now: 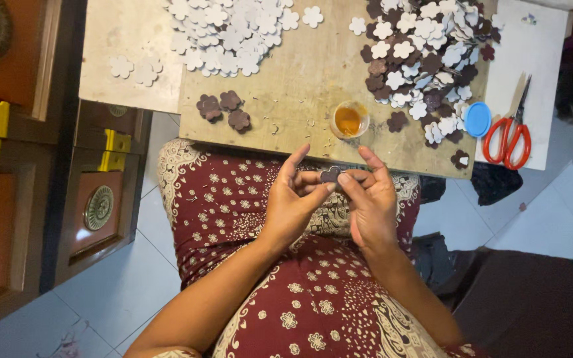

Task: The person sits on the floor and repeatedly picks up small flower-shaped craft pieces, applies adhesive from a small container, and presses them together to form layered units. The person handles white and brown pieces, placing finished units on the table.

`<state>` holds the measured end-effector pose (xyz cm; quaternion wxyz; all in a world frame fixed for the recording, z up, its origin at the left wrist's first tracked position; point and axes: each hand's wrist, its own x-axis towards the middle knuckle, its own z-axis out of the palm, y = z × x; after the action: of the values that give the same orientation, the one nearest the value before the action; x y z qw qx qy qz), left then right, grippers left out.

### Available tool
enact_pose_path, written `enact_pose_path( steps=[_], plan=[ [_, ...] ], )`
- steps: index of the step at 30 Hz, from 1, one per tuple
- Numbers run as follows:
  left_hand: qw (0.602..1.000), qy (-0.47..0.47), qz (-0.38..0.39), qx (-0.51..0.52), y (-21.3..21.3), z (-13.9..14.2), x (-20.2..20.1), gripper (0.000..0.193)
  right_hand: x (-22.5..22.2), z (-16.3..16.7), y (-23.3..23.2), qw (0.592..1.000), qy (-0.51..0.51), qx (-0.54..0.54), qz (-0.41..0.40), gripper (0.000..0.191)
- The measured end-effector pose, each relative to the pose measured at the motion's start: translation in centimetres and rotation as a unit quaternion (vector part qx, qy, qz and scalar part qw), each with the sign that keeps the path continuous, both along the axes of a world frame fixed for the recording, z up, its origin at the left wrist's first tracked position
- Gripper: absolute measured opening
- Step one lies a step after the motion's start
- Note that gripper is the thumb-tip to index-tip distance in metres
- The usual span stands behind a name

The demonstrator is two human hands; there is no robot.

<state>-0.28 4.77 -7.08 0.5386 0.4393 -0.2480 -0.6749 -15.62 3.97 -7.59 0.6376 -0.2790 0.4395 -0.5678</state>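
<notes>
Now, hands: left hand (pixel 293 199) and right hand (pixel 369 202) both pinch one brown flower cutout (pixel 330 175), just below the wooden board (pixel 300 86) edge, over the lap.
Glue cup (pixel 349 119): on board, near edge, directly above the hands.
Done: three brown flowers (pixel 223 109) on board, left of cup.
Left: white pile (pixel 227 33) and mixed pile (pixel 426 59) at board's far side, seemingly much remaining.
Scissors (pixel 509 132): off board, right.

Board (pixel 300 86) – bare scuffed wood; scissors (pixel 509 129) – glossy red plastic handles; skirt (pixel 233 199) – patterned cloth.
</notes>
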Motion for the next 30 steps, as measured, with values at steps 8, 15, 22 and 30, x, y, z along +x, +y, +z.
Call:
enact_pose_path(
  steps=[8,15,22,30],
  plan=[
    [0.998,0.023,0.057,-0.006,1.6,-1.9,0.6,0.076,0.9,-0.9,1.6,0.999,0.0,0.014,0.029,0.062],
    [0.998,-0.023,0.05,-0.019,4.6,-1.9,1.1,0.076,1.2,-0.8,4.1,0.998,0.019,-0.014,0.058,0.063],
    [0.998,-0.026,0.053,-0.001,7.6,-1.8,1.3,0.075,1.3,-1.1,6.8,0.998,0.016,-0.014,0.057,0.058],
    [0.998,-0.035,0.058,-0.002,10.0,-1.8,1.2,0.075,1.1,-1.0,9.1,0.997,0.015,-0.033,0.074,0.056]
  ],
)
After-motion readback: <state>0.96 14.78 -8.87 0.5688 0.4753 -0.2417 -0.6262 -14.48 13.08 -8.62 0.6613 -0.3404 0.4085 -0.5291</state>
